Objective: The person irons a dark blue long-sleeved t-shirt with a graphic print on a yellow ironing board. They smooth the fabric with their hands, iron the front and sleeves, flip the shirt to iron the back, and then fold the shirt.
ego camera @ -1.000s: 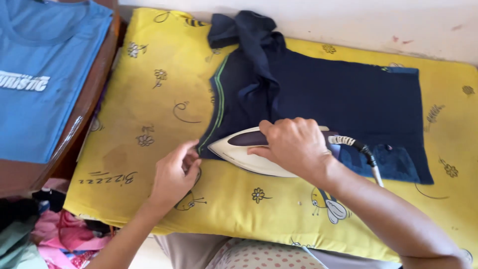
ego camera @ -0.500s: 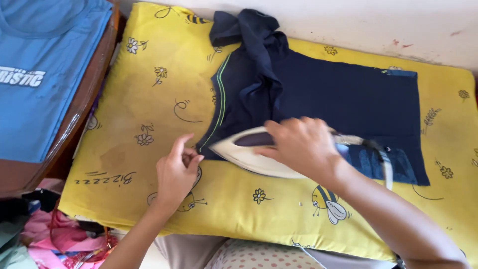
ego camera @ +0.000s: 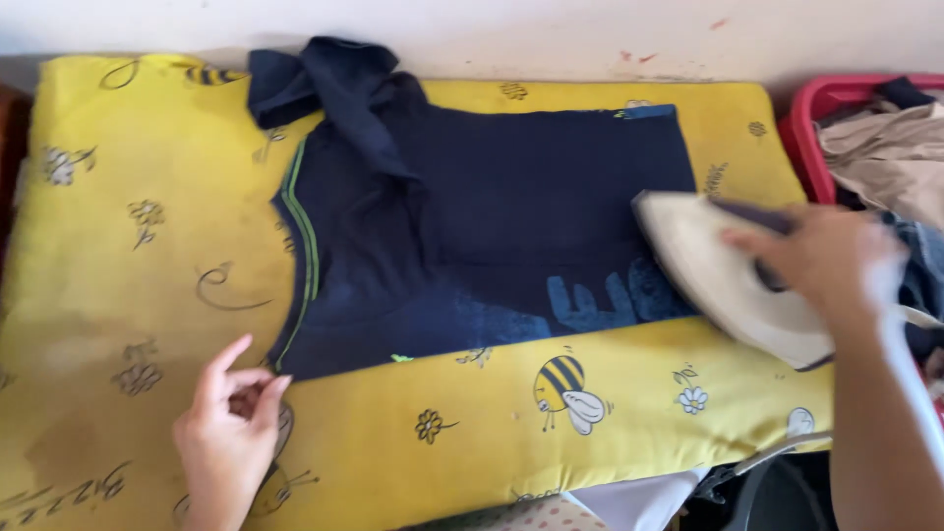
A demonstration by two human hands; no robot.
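A dark navy shirt (ego camera: 472, 226) with a green-striped edge and a light blue print lies flat on a yellow patterned cloth (ego camera: 147, 275). My right hand (ego camera: 821, 261) grips the handle of a white clothes iron (ego camera: 728, 280), which is tilted at the shirt's right end, its pointed tip towards the shirt. My left hand (ego camera: 228, 428) rests on the yellow cloth just below the shirt's lower left corner, fingers loosely curled, holding nothing.
A red basket (ego camera: 821, 103) with crumpled clothes stands at the right edge. A pale wall runs along the far side of the cloth. The iron's cord hangs near my right forearm. More fabric shows below the cloth's front edge.
The iron has slid from the shirt's left side to its right end and tipped up. The view has shifted right. My left hand has come off the shirt's edge.
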